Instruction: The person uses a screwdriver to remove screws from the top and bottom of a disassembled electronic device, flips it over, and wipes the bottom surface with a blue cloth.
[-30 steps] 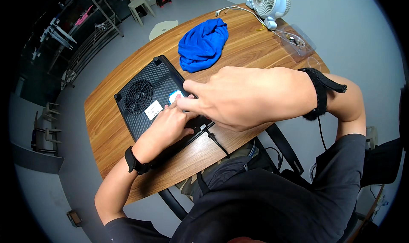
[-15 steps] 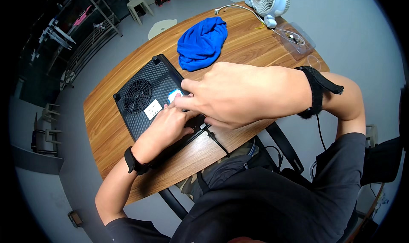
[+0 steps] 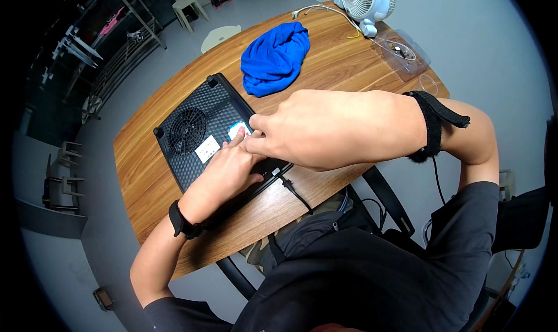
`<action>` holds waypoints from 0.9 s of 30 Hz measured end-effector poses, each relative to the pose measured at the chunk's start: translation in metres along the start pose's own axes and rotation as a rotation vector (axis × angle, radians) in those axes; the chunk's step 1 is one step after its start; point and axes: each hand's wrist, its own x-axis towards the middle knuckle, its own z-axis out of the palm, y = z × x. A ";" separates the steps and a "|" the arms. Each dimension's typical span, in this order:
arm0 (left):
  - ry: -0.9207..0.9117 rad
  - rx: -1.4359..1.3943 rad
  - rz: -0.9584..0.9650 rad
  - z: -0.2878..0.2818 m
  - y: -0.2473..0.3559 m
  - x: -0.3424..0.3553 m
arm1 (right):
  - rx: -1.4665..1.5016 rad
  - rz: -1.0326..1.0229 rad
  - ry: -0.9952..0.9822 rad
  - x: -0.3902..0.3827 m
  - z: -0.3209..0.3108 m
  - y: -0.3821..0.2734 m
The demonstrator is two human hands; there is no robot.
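A black appliance [image 3: 224, 99] with a textured base, round fan grille [image 3: 186, 131] and white label [image 3: 207, 149] faces up on the wooden table [image 3: 139, 181]. My left hand [image 3: 229, 169] rests on its near right part, fingers apart, one fingertip on a blue-and-white label [image 3: 238, 126]. My right hand [image 3: 325, 128] arches over the right edge with bent fingers closed beside my left fingertips; what they grip, if anything, is hidden. A black cable [image 3: 299, 195] runs from the appliance's near edge. Black straps circle both wrists.
A crumpled blue cloth [image 3: 273, 59] lies beyond the appliance. At the back right stand a white fan [image 3: 363, 3], a white cord and a clear plastic tray [image 3: 407, 64] with small items. A black chair [image 3: 517, 216] is at right; stools [image 3: 186, 6] and a metal rack [image 3: 116, 41] stand beyond the table.
My right hand's fingers have shifted slightly around my left fingertips, leaving more of a left finger visible on the blue-and-white label. The appliance and cloth look much the same.
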 end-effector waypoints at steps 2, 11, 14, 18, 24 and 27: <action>0.018 0.000 0.026 0.003 -0.004 0.002 | 0.040 0.014 -0.027 -0.002 0.005 0.003; 0.025 -0.016 0.050 0.002 -0.002 0.002 | 0.091 0.068 -0.059 -0.005 -0.008 0.000; 0.032 -0.003 0.052 0.004 -0.005 0.002 | 0.084 0.049 -0.052 -0.007 0.002 0.003; 0.059 0.003 0.050 0.001 0.000 0.002 | 0.173 0.078 -0.092 -0.003 0.007 -0.001; 0.012 -0.030 0.035 0.000 -0.001 0.002 | 0.113 0.070 -0.102 -0.004 -0.008 -0.002; 0.037 0.003 0.047 0.009 -0.010 0.001 | 0.209 0.076 0.057 -0.008 -0.005 -0.003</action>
